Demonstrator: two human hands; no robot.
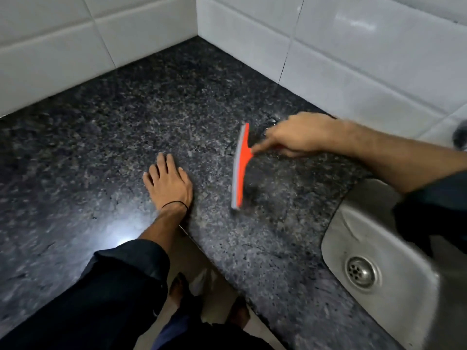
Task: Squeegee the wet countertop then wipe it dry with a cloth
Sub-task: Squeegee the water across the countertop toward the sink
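Left hand (168, 184) open, fingers spread, palm flat on the dark speckled countertop (101, 137). Right hand (302, 136) closed round the handle of the squeegee (240, 165), forefinger stretched along it. Orange body, grey blade, blade edge down on the countertop just right of the left hand, blurred. Handle hidden under the right hand. Steel sink (374, 251) at right, cut off by the edge and partly covered by the right sleeve.
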